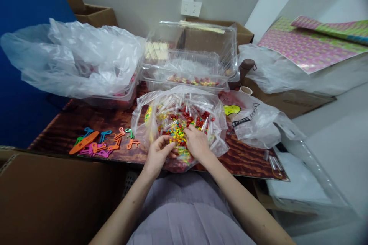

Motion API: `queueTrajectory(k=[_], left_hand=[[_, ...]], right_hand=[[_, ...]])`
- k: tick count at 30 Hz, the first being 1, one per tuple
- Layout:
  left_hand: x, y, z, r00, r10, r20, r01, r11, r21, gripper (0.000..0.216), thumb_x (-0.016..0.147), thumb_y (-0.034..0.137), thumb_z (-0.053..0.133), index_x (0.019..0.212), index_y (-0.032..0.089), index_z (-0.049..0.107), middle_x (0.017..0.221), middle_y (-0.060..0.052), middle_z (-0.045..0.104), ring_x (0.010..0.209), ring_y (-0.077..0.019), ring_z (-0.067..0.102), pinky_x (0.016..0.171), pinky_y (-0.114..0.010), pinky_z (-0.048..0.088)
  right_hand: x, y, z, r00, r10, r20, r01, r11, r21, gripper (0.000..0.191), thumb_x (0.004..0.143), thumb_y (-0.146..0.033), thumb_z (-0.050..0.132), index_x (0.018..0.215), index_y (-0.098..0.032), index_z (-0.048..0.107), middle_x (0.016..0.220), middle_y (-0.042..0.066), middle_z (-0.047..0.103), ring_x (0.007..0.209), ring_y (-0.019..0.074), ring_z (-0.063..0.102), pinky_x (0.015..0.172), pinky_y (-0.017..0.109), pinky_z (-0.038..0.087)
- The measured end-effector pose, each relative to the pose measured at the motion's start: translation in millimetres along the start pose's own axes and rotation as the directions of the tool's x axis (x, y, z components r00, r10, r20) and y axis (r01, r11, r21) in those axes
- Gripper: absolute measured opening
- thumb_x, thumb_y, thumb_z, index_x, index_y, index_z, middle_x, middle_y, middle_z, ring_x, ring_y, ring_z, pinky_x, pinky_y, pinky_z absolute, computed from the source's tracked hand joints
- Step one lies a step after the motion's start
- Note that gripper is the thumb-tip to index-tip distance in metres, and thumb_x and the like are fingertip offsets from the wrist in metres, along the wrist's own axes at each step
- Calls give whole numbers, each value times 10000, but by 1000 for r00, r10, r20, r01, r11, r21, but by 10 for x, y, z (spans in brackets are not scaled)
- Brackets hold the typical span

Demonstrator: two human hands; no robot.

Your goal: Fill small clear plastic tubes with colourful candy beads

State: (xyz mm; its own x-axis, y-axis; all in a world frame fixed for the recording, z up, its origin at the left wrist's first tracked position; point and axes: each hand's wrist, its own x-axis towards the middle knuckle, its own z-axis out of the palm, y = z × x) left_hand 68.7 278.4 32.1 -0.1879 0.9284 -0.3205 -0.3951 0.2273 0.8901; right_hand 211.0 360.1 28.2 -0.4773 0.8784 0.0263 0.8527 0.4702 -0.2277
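An open clear plastic bag lies spread at the table's front edge, holding small yellow, green and blue beads, dark red pieces and several clear tubes. At the bag's near left side, my left hand has its thumb and fingers curled together; what they pinch is too small to make out. Reaching into the bead pile, my right hand has its fingers bent together and down, and their tips are partly hidden.
Plastic hooks and clips in several colours lie on the left of the table. Behind stand a clear hinged container and a bag-covered tub. A printed bag, paper cup and loose tubes are on the right.
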Motion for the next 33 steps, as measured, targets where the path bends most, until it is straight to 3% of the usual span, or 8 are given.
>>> queueTrajectory(k=[6,18,21,23,25,28,30,33], left_hand=[[-10,4,-6,1000,-12,13,12,1000,-22,368,632,341,764,895,135,609,638,11,602,564,-110,603,497,-183,498],[-2,-39,13,996,-22,89,19,999,32,355,637,340,757,894,140,616,645,16,598,572,-116,589,489,-195,480],[-7,-47,9,994,-18,110,12,998,57,334,657,342,741,897,143,621,648,16,599,576,-112,585,494,-191,482],[-14,-45,11,992,-25,122,15,996,85,327,670,338,729,911,142,624,638,17,602,544,-102,572,480,-185,471],[-20,-34,21,990,-41,135,25,993,117,320,678,325,719,922,139,628,620,19,604,493,-90,548,462,-181,454],[-21,-15,52,985,-61,159,36,987,154,300,696,305,699,933,133,635,622,14,611,465,-87,536,464,-192,456],[-14,-12,71,983,-59,174,28,984,174,286,706,298,687,936,135,640,645,8,617,473,-95,543,471,-205,467],[4,-28,83,982,-48,181,11,979,202,258,716,295,677,923,144,646,645,6,613,478,-103,545,464,-210,464]], right_hand=[[41,-33,-48,991,-68,111,90,974,-208,229,908,-131,395,962,-183,611,1000,79,581,861,170,577,653,261,374],[38,78,-94,962,-223,158,251,951,-181,206,900,-112,427,910,-181,620,956,67,576,837,167,555,655,259,351],[39,135,-107,980,-167,107,174,983,-64,193,904,-156,456,919,-192,645,952,53,565,782,145,548,648,254,356],[29,166,-148,995,-99,11,96,986,133,166,896,-210,501,905,-201,667,940,40,556,780,136,548,672,251,375],[4,167,-221,996,-46,-71,71,914,400,140,871,-231,546,877,-203,683,903,29,553,795,136,552,702,255,397],[-57,102,-352,994,-76,-78,109,729,676,113,836,-220,585,829,-200,696,853,18,563,796,139,559,714,265,415],[-99,41,-411,992,-117,-53,119,679,724,106,823,-204,595,812,-199,700,846,15,574,804,139,564,720,268,415],[-139,-18,-427,993,-113,-42,110,707,698,119,819,-174,590,815,-203,705,843,11,580,809,137,563,727,270,410]])
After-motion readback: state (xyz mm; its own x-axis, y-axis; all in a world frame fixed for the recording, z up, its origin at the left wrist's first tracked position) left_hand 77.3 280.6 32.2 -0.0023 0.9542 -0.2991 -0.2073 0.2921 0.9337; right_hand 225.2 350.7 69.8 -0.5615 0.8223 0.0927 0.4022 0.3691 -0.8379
